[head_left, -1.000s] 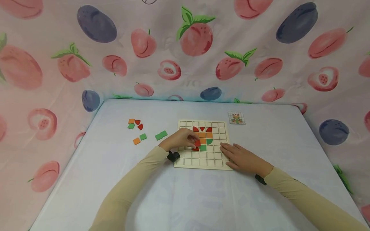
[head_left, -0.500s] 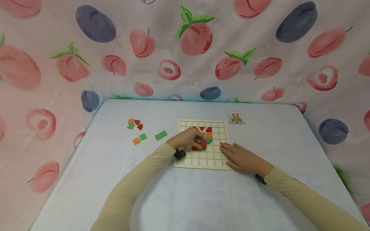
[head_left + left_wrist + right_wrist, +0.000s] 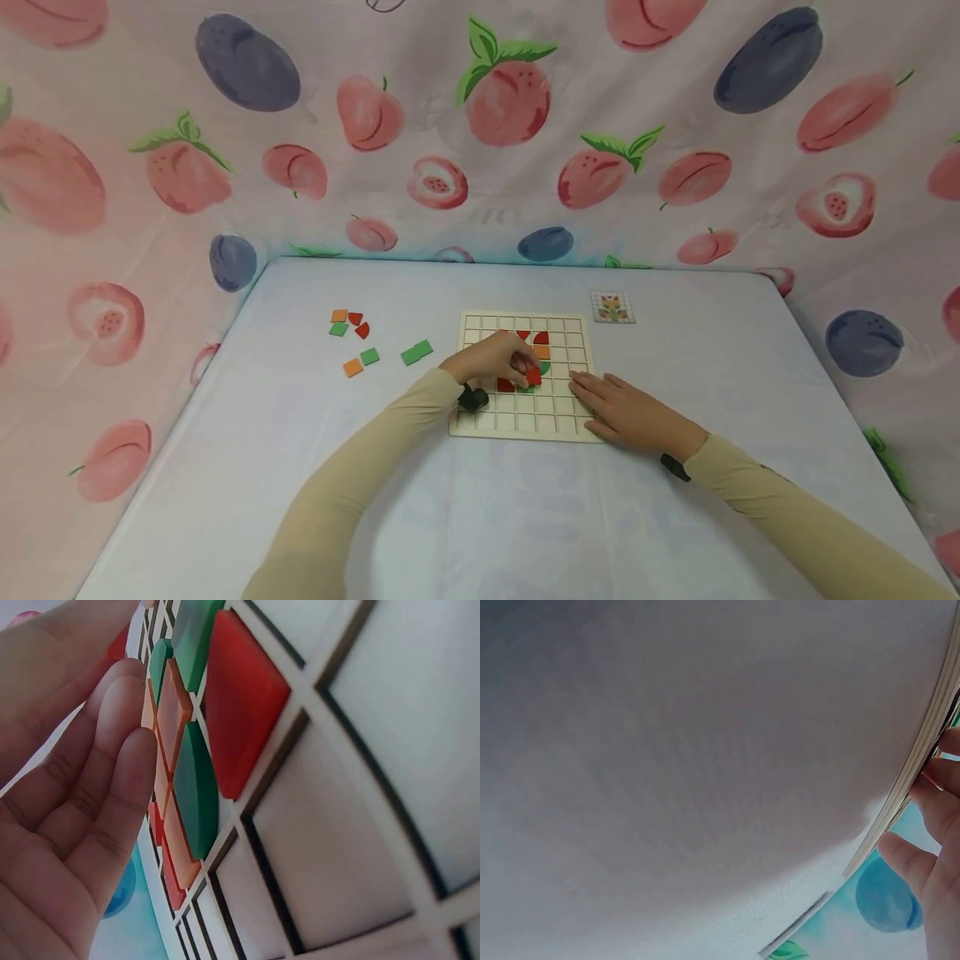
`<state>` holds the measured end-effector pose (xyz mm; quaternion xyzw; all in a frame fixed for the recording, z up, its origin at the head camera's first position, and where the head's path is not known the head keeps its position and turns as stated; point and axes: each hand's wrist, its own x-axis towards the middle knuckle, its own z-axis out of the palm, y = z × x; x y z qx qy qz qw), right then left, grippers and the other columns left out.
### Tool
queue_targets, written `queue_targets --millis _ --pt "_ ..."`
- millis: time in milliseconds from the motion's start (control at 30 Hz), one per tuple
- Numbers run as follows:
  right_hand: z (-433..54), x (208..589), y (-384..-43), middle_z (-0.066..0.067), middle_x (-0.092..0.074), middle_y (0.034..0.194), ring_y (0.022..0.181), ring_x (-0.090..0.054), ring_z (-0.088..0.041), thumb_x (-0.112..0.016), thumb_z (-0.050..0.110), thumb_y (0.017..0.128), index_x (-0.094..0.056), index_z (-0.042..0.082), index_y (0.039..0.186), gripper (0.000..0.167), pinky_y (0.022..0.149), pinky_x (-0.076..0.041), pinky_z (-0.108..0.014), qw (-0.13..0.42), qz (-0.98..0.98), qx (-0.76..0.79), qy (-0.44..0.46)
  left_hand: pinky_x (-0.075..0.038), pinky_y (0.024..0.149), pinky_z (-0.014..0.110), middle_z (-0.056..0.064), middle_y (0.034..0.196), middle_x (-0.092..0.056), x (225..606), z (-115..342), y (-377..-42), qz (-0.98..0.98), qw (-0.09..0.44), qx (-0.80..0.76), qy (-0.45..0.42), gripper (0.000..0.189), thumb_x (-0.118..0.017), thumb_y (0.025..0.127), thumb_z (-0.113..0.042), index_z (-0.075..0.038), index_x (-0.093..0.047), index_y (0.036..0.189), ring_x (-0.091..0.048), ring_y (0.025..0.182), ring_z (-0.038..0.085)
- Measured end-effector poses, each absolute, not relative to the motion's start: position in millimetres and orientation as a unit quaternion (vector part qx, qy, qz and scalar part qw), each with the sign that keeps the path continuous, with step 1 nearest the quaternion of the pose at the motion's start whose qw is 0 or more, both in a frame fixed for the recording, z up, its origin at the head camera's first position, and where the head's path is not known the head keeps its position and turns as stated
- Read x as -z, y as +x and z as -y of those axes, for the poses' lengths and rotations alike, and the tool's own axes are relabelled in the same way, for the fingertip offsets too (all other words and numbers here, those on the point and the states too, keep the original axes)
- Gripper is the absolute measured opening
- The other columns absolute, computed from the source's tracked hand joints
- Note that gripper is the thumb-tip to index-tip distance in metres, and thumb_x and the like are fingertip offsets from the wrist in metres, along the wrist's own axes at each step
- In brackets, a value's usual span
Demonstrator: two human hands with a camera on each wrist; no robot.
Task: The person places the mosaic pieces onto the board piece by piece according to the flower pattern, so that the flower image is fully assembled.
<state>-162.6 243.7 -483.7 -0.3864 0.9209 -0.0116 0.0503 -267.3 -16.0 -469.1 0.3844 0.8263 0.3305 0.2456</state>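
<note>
A pale grid board (image 3: pixel 525 423) lies on the table, with red, orange and green tiles set in its middle squares. Over it, my left hand (image 3: pixel 487 358) pinches a small red tile (image 3: pixel 533 377) between thumb and fingers, close above the green tiles. The left wrist view has only a sliver of that tile, the fingers hiding the rest. Another red tile (image 3: pixel 244 705) and a leaf-shaped green tile (image 3: pixel 195 791) sit in the grid beside the fingers. My right hand (image 3: pixel 637 414) rests its extended fingers on the board's right edge, palm down.
Left of the board lie loose tiles: an orange square (image 3: pixel 353 367), a green square (image 3: pixel 370 357), two joined-looking green tiles (image 3: pixel 417 352), and a small cluster with a red quarter-round (image 3: pixel 362 331). A patterned picture card (image 3: pixel 612 307) lies behind the board to the right.
My left hand has moved right across the board with the red tile, now farther over the green tiles. The right hand has stayed at the board's edge.
</note>
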Motion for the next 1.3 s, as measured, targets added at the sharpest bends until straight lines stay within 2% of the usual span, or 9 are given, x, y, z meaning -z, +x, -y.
queue_targets --millis 1300 --pt "-243 485 -163 -0.016 -0.037 0.149 0.137 -0.037 -0.029 -0.053 0.035 0.095 -0.038 0.0 0.142 0.061 0.107 -0.035 -0.05 0.031 -0.917 -0.001 -0.399 -0.047 0.071 0.012 -0.003 0.091 -0.067 475 -11 -264 -0.84 0.231 -0.256 0.419 0.034 -0.081 0.071 -0.016 -0.009 -0.072 0.104 -0.056 0.08 0.006"
